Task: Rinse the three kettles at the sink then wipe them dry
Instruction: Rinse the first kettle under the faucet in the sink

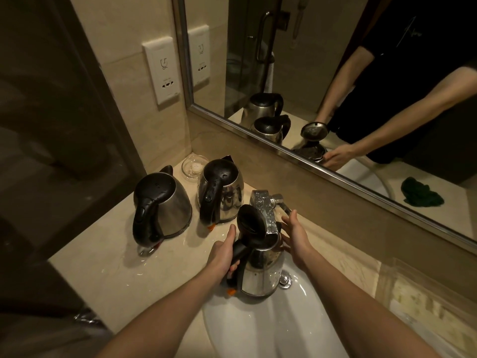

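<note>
Nearest you, the sink (258,332) is sitting under kettle no. 3 (260,270), which you're holding upright over the basin w/ its lid (251,223) flipped open. Your left hand (223,254) is wrapping round the black handle, so the handle's pointing left at that hand. Long axis is running base to mouth, mouth right under the faucet (265,210). Your right hand (296,236) is hovering straight-fingered, holding nothing, just beside the kettle's right shoulder (can't tell if touching). It's nearer the tap lever (282,202), so imo that's the one for the water. Further back-left on the bench (103,275), the mid kettle (222,192) and left kettle (165,202) are standing upright, lids down, looking wet.
</note>
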`<state>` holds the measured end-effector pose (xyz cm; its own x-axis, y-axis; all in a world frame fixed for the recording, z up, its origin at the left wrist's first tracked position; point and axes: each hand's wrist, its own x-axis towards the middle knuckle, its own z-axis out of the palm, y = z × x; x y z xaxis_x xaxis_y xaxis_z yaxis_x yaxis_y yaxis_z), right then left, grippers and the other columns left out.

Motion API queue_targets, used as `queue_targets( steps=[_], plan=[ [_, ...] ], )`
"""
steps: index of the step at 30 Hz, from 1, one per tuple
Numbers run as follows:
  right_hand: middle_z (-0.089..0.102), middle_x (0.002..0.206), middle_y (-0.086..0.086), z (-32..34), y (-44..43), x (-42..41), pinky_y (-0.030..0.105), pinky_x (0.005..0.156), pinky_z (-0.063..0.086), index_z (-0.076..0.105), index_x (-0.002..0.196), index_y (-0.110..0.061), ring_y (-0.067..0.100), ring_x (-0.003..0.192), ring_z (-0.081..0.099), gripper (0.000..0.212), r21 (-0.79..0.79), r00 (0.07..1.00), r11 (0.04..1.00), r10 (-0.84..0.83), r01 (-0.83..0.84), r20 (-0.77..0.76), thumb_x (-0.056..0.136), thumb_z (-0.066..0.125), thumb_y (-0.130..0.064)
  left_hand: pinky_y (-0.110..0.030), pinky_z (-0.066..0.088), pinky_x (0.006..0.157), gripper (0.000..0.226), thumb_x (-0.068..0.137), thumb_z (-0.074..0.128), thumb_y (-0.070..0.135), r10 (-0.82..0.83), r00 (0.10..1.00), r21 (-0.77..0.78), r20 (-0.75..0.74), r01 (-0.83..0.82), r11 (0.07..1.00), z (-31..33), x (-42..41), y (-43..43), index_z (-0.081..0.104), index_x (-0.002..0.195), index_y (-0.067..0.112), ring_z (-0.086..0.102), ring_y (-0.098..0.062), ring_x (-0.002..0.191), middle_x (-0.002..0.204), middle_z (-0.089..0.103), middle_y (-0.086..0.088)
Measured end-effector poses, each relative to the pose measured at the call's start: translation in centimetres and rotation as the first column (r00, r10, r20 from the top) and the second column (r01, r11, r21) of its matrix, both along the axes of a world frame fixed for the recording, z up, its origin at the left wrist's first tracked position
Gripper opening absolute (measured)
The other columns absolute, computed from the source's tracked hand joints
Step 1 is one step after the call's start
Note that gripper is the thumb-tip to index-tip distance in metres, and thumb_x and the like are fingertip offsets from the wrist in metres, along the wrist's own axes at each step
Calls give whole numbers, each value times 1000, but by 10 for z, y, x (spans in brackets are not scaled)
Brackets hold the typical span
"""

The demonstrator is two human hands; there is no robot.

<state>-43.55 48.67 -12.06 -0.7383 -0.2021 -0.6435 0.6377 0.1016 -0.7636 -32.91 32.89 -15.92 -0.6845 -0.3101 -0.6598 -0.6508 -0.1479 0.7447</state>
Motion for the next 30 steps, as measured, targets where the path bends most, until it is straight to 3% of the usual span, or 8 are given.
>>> queue_targets(
  steps=[6,12,25,30],
  plan=[
    [37,153,6,1,0,0,48,107,29,35,148,-16,32,141,32,72,-26,999,999,35,-35,-14,96,22,-64,-24,40,45,74,95,28,74,37,999,-39,3,-37,999,4,3,1,51,61,12,44,-12,35,45,49,0],
    [35,154,7,-5,2,-6,52,115,22,33,150,-18,31,141,32,73,-41,997,997,69,-70,-25,95,23,-65,-23,38,44,73,94,30,75,64,998,-38,9,-63,997,7,1,5,52,67,11,45,-13,36,48,51,-1],
    [38,153,7,-8,6,-10,53,116,21,37,148,-17,33,141,31,72,-67,997,995,70,-71,-21,96,24,-64,-23,38,43,74,93,30,77,114,993,-48,30,-113,992,13,4,15,52,66,12,44,-13,35,47,50,-1],
    [42,150,8,-8,7,-12,51,114,27,40,146,-16,32,137,38,70,-75,999,996,48,-49,-12,96,26,-64,-24,38,44,74,93,30,77,113,993,-34,29,-112,993,10,2,15,52,67,11,44,-14,37,48,50,-2]
  ],
)
